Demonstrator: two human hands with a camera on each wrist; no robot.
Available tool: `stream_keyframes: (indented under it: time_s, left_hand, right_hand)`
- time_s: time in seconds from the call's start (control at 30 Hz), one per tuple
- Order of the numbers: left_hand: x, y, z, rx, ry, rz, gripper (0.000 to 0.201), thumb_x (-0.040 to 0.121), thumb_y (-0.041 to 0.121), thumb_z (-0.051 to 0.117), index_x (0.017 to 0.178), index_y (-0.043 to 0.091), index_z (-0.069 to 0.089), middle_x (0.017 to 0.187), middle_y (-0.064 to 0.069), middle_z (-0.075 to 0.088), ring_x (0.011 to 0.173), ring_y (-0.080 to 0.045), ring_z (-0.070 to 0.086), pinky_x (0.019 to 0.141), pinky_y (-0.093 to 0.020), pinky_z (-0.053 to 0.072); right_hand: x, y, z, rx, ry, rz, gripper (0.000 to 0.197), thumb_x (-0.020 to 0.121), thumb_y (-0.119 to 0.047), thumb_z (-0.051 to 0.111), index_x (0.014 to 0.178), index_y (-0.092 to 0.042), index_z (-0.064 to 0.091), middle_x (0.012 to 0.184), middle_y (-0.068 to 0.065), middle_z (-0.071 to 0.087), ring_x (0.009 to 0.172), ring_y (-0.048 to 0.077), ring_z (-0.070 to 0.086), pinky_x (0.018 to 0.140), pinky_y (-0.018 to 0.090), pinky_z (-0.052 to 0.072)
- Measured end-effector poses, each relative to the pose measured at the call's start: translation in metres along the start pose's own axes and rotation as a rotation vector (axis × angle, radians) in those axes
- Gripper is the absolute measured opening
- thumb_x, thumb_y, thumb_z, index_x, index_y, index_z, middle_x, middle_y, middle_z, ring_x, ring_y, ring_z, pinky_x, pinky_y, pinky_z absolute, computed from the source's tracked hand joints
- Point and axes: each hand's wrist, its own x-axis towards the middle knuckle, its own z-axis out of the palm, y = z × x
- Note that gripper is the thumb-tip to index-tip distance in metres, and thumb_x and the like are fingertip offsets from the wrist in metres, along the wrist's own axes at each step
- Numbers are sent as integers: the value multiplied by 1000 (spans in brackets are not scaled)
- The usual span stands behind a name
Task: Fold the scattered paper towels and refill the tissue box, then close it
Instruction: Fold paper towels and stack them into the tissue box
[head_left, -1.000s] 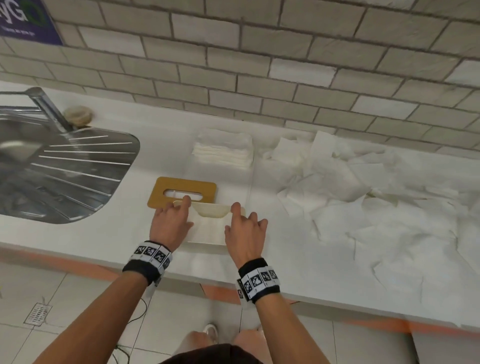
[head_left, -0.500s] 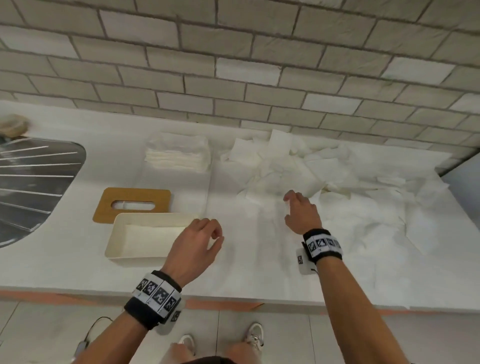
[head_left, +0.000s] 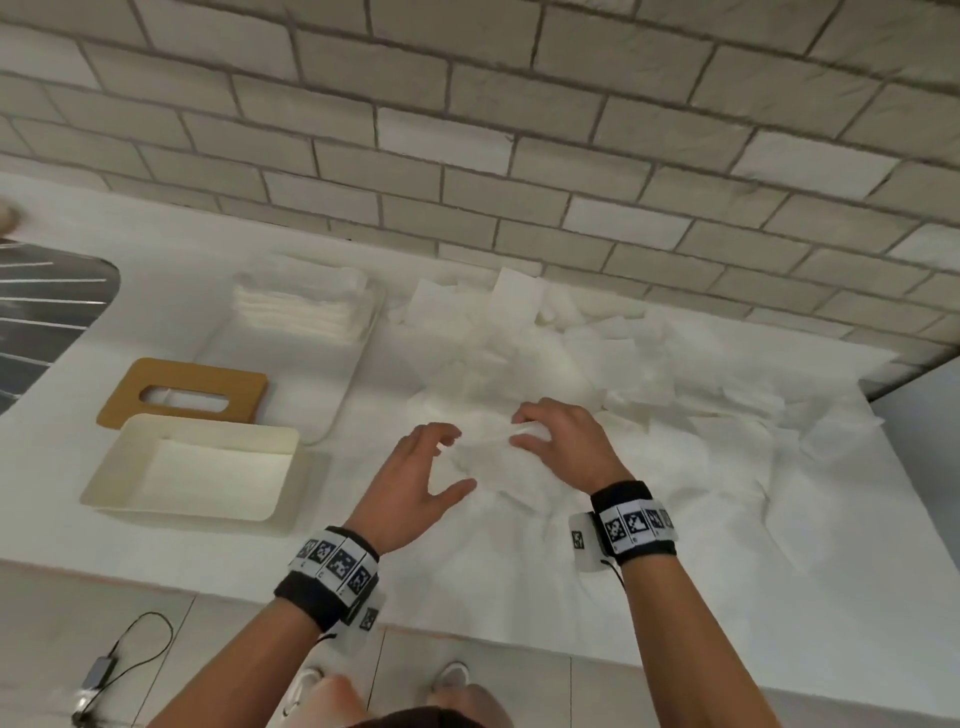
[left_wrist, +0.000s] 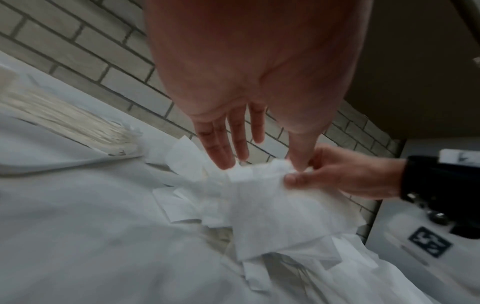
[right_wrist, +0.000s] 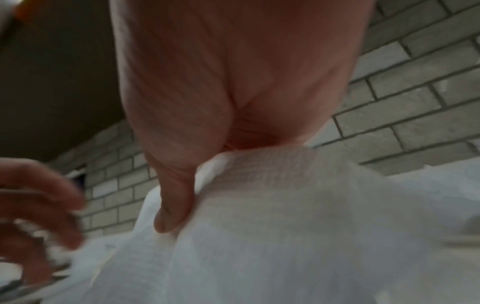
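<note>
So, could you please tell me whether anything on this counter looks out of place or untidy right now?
Yes. Loose paper towels lie scattered and overlapping across the right of the counter. The tissue box sits open, its wooden lid lying flat behind it. The right hand pinches one sheet; the left hand hovers open.

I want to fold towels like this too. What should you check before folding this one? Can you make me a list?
1. Right hand has the paper towel: ok, thumb and fingers pinch its top edge.
2. Left hand has its side: not ok, the hand is spread open right at the towel, not gripping.
3. Just one sheet picked up: cannot tell, white sheets overlap in the scattered pile.
4. Tissue box open and ready: ok, it sits empty on the counter.
5. Lid out of the way: ok, it lies flat behind the box.
6. Flat spot to fold on: ok, bare counter lies in front of the hands.
</note>
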Motion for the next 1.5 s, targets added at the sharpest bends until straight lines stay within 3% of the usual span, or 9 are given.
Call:
stream_keyframes:
  time_s: [0.13, 0.33, 0.6, 0.73, 0.83, 1.0, 1.17, 1.4, 1.5]
  left_hand:
    - [37, 26, 13, -149, -27, 29, 88, 79, 49, 90, 151, 43, 38, 148, 21, 46, 130, -1, 47, 106, -21, 43]
    - [66, 41, 22, -246, 113, 52, 20, 89, 25, 85, 103, 27, 71, 97, 15, 73, 91, -7, 67, 82, -20, 47]
    - [53, -3, 54, -63, 106, -232, 23, 80, 22, 92, 85, 29, 70, 96, 1, 66, 82, -7, 67, 82, -28, 55]
    - [42, -17, 56, -72, 67, -291, 31, 74, 23, 97, 70, 29, 66, 83, 3, 69, 73, -12, 70, 75, -22, 52]
    - [31, -17, 46, -117, 50, -244, 29, 85, 25, 90, 77, 24, 62, 76, 8, 70, 69, -5, 67, 69, -11, 47]
    - [7, -4, 17, -112, -12, -130, 24, 103, 30, 68, 91, 26, 48, 68, -6, 64, 57, -8, 51, 60, -22, 40]
    - [-6, -4, -22, -103, 236, -208, 18, 96, 29, 77, 96, 34, 60, 89, 26, 73, 84, 4, 69, 68, -9, 47]
    - [-10, -1, -69, 74, 253, -214, 15, 101, 32, 69, 105, 22, 59, 80, 7, 69, 74, -6, 64, 60, -17, 44]
    - [-6, 17, -78, 114, 220, -143, 14, 106, 26, 61, 115, 20, 51, 66, -3, 61, 58, -17, 58, 52, -31, 39]
  right_hand:
    - [-12, -20, -27, 213, 83, -103, 15, 96, -34, 80, 107, -31, 70, 103, -18, 75, 97, 0, 69, 82, 18, 50]
    - [-30, -3, -33, 453, 175, 29, 17, 94, -24, 83, 105, -28, 70, 102, -22, 73, 100, 5, 68, 84, 13, 47]
    - [-66, 36, 37, 480, 97, 491, 30, 82, -30, 94, 90, -23, 65, 91, -4, 72, 83, 10, 65, 69, 13, 46]
    - [-87, 41, 58, 497, 36, 521, 26, 88, -23, 89, 87, -25, 63, 85, -2, 73, 79, 15, 69, 70, 17, 49]
    - [-89, 33, 61, 442, 13, 576, 27, 96, -48, 77, 104, -30, 60, 100, -11, 73, 93, 12, 71, 82, 33, 56]
    - [-64, 7, 74, 230, -21, 584, 48, 96, -74, 58, 111, -29, 61, 109, -10, 71, 99, 17, 64, 85, 37, 50]
    - [-50, 0, 99, 221, -68, 510, 21, 96, -51, 72, 98, -32, 63, 98, -8, 70, 102, 22, 66, 94, 42, 53]
    - [-48, -15, 98, 137, 153, 402, 17, 105, -40, 60, 105, -23, 56, 109, -3, 59, 103, 24, 56, 90, 44, 48]
    - [-44, -26, 105, 124, 2, 256, 42, 94, -58, 67, 120, -28, 54, 118, -11, 60, 110, 17, 50, 94, 41, 43]
